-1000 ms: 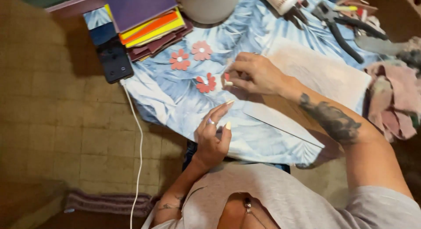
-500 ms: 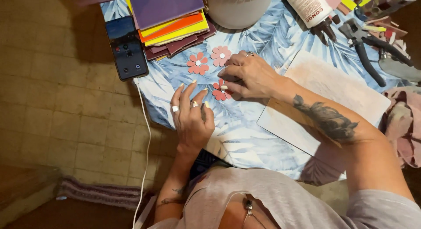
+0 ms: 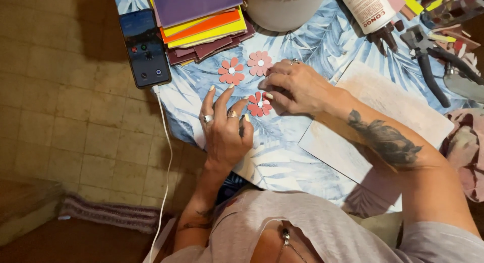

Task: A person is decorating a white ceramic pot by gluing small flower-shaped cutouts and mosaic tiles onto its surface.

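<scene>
Pressing right hand (image 3: 297,86) fingers onto red flower (image 3: 259,104) on tabletop (image 3: 282,157); left hand (image 3: 224,127) lying near-left, fingers spread, holding nothing; two pink flowers (image 3: 245,67) lying just beyond.

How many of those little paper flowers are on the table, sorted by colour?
Coral-orange flower: 1
Pale pink flower: 1
Red flower, between the left hand and the right hand: 1
Total: 3
</scene>
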